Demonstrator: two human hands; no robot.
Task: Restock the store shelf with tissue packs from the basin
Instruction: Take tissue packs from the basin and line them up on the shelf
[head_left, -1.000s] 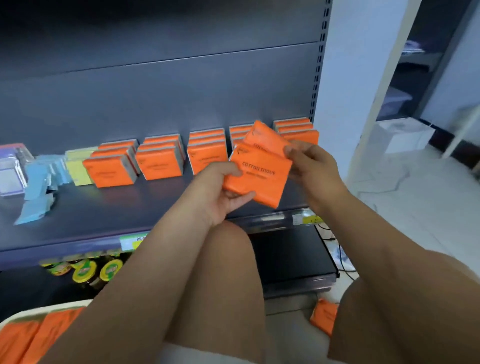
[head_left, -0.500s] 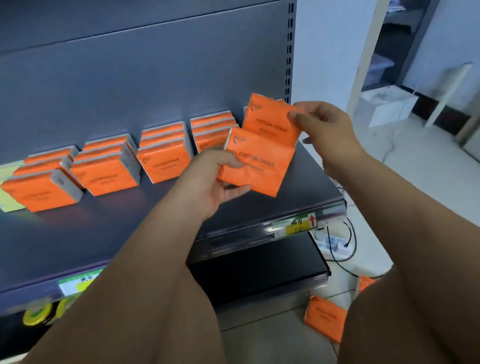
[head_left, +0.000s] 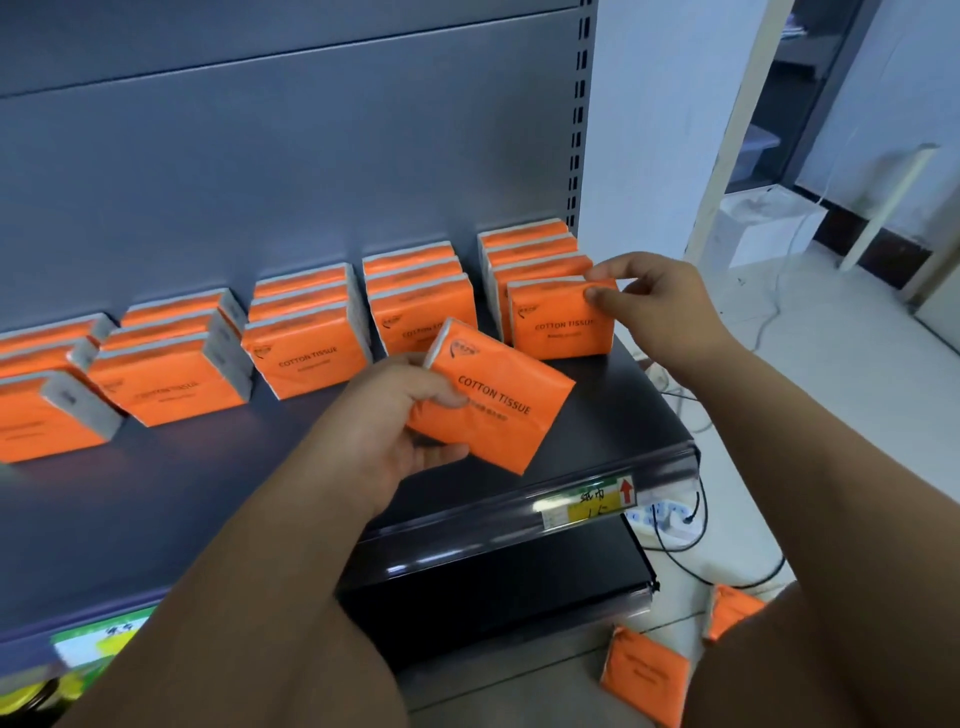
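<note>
**Seating a Pack at the Right Edge**

Head view: the right hand (head_left: 660, 306) pinches a tissue pack (head_left: 561, 325) by its top corner, standing it label-forward to front the shelf's (head_left: 208, 499) right-edge row. The left hand (head_left: 384, 421) grips a spare pack (head_left: 498, 402) above the front edge, staged for the next placement.

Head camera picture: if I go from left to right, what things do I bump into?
First the far-left row of packs → second row → third row → left hand → tilted pack it holds → upright pack → right hand pinching it → white box on the floor.
</note>
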